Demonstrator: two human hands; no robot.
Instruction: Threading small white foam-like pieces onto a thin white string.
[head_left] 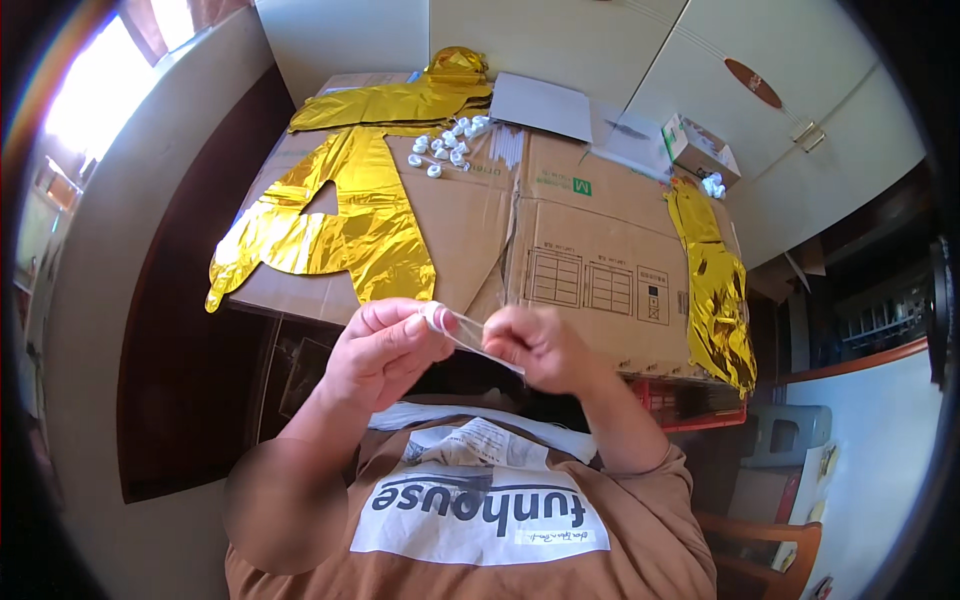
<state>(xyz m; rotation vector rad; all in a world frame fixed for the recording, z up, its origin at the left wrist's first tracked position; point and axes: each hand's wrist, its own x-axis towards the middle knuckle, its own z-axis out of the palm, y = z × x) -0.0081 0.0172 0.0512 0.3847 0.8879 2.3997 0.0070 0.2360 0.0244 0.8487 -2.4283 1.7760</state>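
Pinched between the thumb and fingers of my left hand point(385, 350) is a small roll of white ribbon point(434, 314), held just past the cardboard's near edge. My right hand point(545, 345), slightly blurred, is closed on the ribbon's pulled-out end. A thin pale strand point(480, 347) stretches between the two hands. Beyond my left hand, a flat gold foil balloon point(385, 235) shaped like the letter A lies on the cardboard. Several similar small white rolls point(450, 148) are heaped past it.
Flattened cardboard point(600, 225) covers the work surface. Folded gold foil point(390, 105) lies at the back left, and more gold foil point(718, 300) hangs over the right edge. A white flat panel point(545, 105) and an open carton point(700, 148) stand at the back. A red crate point(700, 410) shows underneath.
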